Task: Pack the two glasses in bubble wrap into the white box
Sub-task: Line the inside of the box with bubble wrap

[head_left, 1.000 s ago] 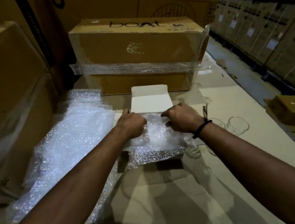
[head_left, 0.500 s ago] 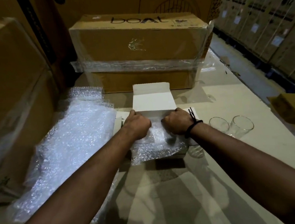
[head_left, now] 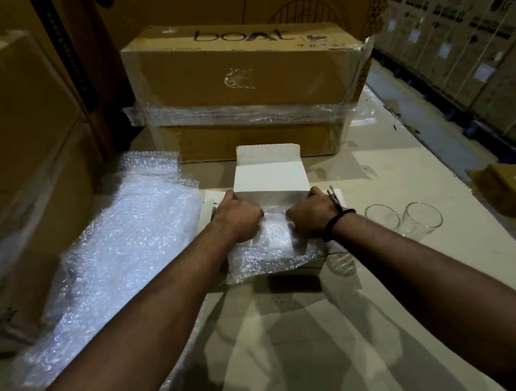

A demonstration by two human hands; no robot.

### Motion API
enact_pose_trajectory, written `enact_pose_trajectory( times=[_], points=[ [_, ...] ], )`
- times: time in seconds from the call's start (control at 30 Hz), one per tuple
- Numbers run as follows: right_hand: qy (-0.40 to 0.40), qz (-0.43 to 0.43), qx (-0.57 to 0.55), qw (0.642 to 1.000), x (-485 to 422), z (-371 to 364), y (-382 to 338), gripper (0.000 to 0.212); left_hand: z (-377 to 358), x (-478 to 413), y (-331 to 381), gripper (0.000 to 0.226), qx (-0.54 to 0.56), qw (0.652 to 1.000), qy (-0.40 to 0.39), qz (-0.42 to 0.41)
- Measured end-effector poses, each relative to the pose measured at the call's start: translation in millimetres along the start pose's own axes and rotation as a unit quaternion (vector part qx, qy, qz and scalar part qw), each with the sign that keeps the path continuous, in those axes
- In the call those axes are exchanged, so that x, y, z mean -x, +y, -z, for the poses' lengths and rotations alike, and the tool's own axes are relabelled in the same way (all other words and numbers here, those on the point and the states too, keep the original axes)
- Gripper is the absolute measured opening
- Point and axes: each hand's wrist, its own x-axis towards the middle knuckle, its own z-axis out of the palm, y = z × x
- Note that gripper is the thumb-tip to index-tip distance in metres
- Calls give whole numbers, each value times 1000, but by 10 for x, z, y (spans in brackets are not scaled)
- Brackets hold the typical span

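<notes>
Hands both curled: left hand (head_left: pixel 237 218) and right hand (head_left: pixel 309 217) gripping bubble wrap (head_left: pixel 270 256), stuffing it into open white box (head_left: pixel 269 176) mid-counter (head_left: pixel 419 176). Two glasses (head_left: pixel 383 221) bare, toward right edge. Next: seat wrap, fetch glasses gently.

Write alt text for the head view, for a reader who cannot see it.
A left hand and right hand grip a bubble-wrap bundle over an open white box. Two bare glasses stand to its right.
</notes>
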Motion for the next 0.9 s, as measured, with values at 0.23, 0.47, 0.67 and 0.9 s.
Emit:
enact_pose_trajectory(
  times=[0.23, 0.47, 0.67, 0.9],
  points=[
    [-125, 26, -117, 985, 287, 250, 501, 47, 195, 339, -272, 46, 73, 994, -79, -29],
    [-92, 63, 50, 992, 233, 57, 80, 43, 113, 273, 21, 33, -56, 988, -144, -18],
    [22, 58, -19, 998, 283, 106, 168, 46, 198, 345, -158, 25, 232, 972, 22, 8],
    [22, 52, 49, 997, 172, -86, -88, 39, 272, 330, 91, 42, 3, 989, -148, -17]
  ],
)
